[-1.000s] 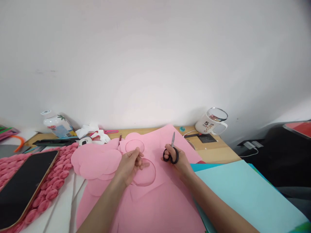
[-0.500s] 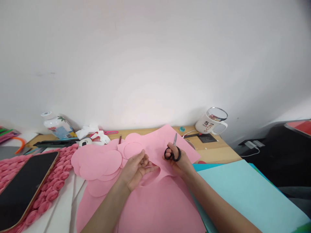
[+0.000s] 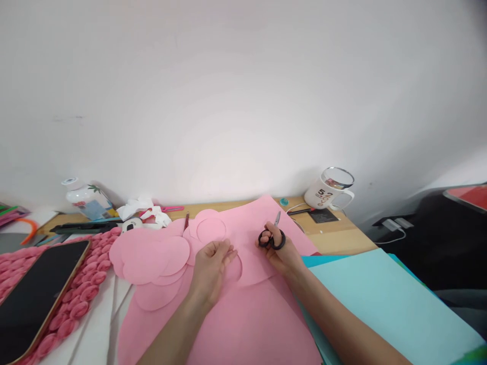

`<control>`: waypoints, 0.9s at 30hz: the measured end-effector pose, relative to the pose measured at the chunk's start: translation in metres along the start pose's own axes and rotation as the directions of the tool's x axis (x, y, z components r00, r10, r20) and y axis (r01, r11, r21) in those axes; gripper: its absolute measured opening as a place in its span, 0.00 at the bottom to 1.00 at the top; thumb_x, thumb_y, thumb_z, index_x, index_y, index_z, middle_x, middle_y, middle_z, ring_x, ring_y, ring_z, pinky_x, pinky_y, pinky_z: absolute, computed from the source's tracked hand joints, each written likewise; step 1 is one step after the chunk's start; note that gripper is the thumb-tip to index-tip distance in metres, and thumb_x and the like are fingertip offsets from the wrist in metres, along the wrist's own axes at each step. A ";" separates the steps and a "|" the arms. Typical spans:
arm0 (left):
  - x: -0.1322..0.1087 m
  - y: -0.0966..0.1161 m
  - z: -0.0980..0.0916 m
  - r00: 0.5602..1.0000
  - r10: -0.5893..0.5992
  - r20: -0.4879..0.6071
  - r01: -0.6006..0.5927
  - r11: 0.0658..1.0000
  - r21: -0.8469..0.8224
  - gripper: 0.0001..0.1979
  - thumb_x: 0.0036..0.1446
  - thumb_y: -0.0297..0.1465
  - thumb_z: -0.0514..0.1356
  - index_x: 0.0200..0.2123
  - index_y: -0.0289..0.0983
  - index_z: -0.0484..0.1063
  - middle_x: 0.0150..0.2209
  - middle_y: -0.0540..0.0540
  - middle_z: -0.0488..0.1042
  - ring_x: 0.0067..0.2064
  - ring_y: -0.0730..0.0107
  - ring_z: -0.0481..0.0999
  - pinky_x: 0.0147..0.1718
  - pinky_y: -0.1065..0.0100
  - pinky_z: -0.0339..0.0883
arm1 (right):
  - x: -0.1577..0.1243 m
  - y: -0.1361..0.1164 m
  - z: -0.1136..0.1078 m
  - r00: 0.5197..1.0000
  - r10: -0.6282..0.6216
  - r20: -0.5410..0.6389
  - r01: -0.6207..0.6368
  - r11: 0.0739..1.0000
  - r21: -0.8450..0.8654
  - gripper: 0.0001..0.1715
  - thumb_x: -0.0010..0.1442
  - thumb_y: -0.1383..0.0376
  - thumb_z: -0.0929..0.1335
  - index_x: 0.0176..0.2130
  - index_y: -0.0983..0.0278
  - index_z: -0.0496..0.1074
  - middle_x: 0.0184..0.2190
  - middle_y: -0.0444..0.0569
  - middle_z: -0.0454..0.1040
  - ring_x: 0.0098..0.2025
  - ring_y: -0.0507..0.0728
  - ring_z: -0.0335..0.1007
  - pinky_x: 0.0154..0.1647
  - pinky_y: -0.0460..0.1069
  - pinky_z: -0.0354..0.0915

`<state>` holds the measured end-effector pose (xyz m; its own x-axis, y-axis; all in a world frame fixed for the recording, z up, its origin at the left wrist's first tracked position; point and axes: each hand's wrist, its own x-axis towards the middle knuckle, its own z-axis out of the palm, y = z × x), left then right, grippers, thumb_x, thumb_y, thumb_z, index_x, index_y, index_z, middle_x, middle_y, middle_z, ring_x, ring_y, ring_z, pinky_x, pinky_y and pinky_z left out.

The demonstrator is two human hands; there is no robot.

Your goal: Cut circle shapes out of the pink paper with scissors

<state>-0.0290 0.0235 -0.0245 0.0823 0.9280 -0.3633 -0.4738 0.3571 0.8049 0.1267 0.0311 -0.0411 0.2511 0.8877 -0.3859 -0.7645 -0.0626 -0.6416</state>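
Note:
My right hand [image 3: 279,248] holds a pair of small scissors [image 3: 278,221], its fingers around the black handles and the blades pointing up and away. My left hand [image 3: 213,266] has thumb and fingertips pinched together at the edge of a pink paper sheet [image 3: 254,233]. Beside these fingertips the sheet has a round cut-out hole [image 3: 235,268]. Just beyond my left hand a round outline [image 3: 211,229] shows on the pink paper. To its left lies an overlapping pile of pink paper circles [image 3: 152,256]. A larger pink sheet [image 3: 251,324] spreads underneath, toward me.
A white mug [image 3: 323,193] stands at the back right, a white bottle [image 3: 85,200] at the back left. Crumpled tissue [image 3: 142,208] is near the wall. A phone [image 3: 41,294] rests on a pink woven mat [image 3: 87,284]. Light blue sheets [image 3: 380,294] lie right.
My left hand has turned, its spread fingers closing into a pinch at the paper. The cut sheet now lies flatter around the hole. My right hand keeps the scissors in nearly the same place.

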 end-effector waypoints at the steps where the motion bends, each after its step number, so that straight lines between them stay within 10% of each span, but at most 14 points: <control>1: 0.000 0.001 0.000 1.000 0.012 0.001 -0.012 1.000 -0.022 0.15 0.32 0.35 0.70 0.17 0.32 0.68 0.21 0.50 0.69 0.32 0.70 0.74 0.44 0.62 0.69 | 0.000 0.000 0.000 1.000 -0.001 -0.005 0.001 1.000 0.007 0.14 0.40 0.65 0.74 0.24 0.66 0.66 0.15 0.37 0.63 0.17 0.46 0.58 0.21 0.44 0.67; 9: 0.002 0.010 -0.006 0.999 -0.027 -0.018 0.031 0.928 0.372 0.14 0.48 0.33 0.62 0.16 0.33 0.66 0.15 0.50 0.68 0.21 0.68 0.74 0.24 0.67 0.73 | 0.000 0.000 -0.001 1.000 -0.001 -0.025 0.002 0.999 0.043 0.13 0.41 0.67 0.74 0.23 0.66 0.66 0.15 0.37 0.63 0.16 0.45 0.58 0.21 0.44 0.68; 17: -0.005 0.021 -0.001 0.932 -0.356 0.064 0.343 0.927 0.149 0.07 0.53 0.26 0.56 0.30 0.26 0.70 0.32 0.30 0.76 0.37 0.53 0.78 0.39 0.56 0.72 | 0.002 0.002 -0.002 1.000 -0.007 -0.023 0.009 0.999 0.053 0.12 0.42 0.67 0.74 0.23 0.65 0.66 0.15 0.36 0.64 0.16 0.45 0.59 0.22 0.44 0.68; 27: -0.005 0.007 0.003 0.938 -0.336 0.086 0.332 0.942 0.056 0.06 0.54 0.29 0.57 0.27 0.32 0.67 0.32 0.38 0.75 0.35 0.68 0.76 0.37 0.71 0.68 | 0.000 0.002 -0.002 1.000 -0.012 -0.025 0.012 1.000 0.024 0.11 0.43 0.66 0.73 0.22 0.65 0.66 0.14 0.37 0.64 0.16 0.46 0.59 0.21 0.44 0.67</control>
<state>-0.0296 0.0212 -0.0157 0.3119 0.7596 -0.5707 -0.3698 0.6504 0.6635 0.1260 0.0306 -0.0438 0.2747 0.8767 -0.3948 -0.7757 -0.0406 -0.6298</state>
